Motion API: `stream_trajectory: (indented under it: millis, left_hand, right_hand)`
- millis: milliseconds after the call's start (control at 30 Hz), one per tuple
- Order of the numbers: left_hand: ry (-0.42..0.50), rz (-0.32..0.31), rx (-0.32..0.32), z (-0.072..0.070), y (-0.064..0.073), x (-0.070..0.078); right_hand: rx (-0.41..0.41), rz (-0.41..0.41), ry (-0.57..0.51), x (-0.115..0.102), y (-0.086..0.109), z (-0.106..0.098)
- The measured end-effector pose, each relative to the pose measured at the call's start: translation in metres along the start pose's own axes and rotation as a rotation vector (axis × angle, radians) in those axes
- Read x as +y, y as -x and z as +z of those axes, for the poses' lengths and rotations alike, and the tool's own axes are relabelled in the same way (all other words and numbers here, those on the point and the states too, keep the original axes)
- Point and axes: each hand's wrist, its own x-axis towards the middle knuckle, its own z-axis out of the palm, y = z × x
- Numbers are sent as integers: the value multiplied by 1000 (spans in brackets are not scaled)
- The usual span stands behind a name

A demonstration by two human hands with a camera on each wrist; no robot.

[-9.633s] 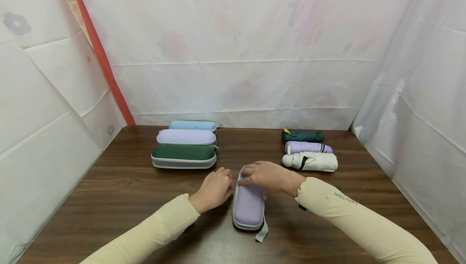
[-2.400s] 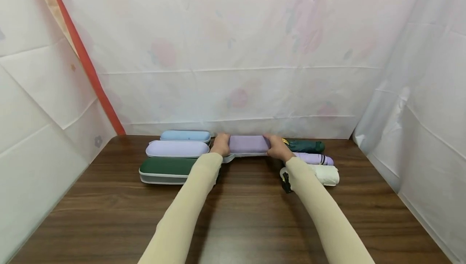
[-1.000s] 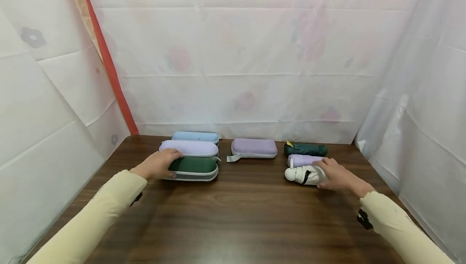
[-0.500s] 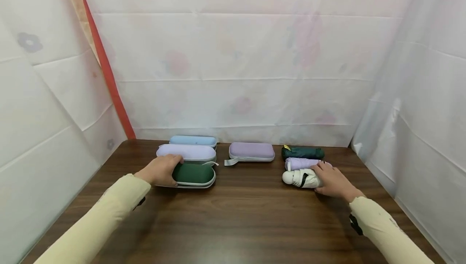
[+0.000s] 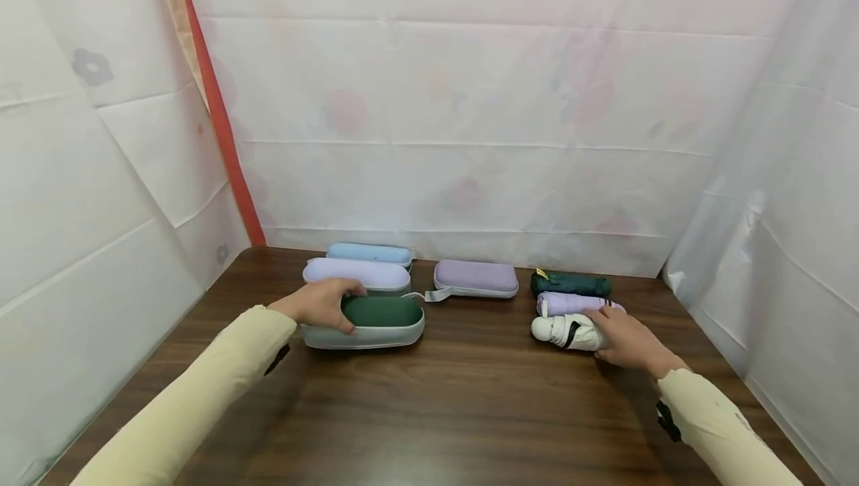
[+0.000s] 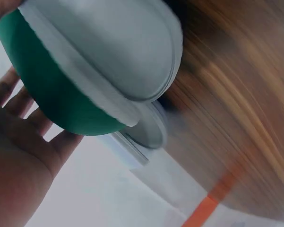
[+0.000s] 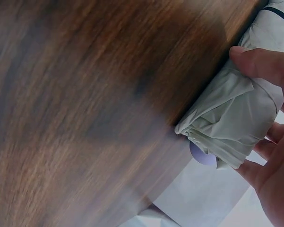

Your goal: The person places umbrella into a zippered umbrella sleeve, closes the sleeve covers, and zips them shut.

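In the head view my left hand (image 5: 325,303) grips the left end of a green zip case (image 5: 382,311) with a pale grey lower side. The thumb lies at its front, the fingers behind; the left wrist view shows fingers along the green shell (image 6: 61,94). The case sits tilted, its grey side turned toward me. At the right, my right hand (image 5: 631,338) holds the right end of a folded white umbrella (image 5: 582,332), thumb on the near side. The round white handle points left. Folds of the umbrella cloth (image 7: 231,113) show in the right wrist view.
Behind the green case lie a lavender zip case (image 5: 357,273) and a light blue one (image 5: 369,252). A purple zip case (image 5: 476,279) with a grey strap sits at the back middle. Beyond the white umbrella are a lilac umbrella (image 5: 570,303) and a dark green one (image 5: 573,283).
The purple case, earlier held in both hands, now lies at the back middle. Both hands moved apart to the green case and white umbrella. The green case has tilted, showing more grey side.
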Motion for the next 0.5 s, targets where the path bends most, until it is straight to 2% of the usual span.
stream_trajectory:
  millis: [167, 500]
  left_hand:
    - [108, 26, -44, 3, -14, 17]
    - [195, 28, -115, 18, -49, 58]
  right_hand:
    - [-11, 26, -13, 2, -2, -3]
    - [-27, 50, -39, 2, -3, 0]
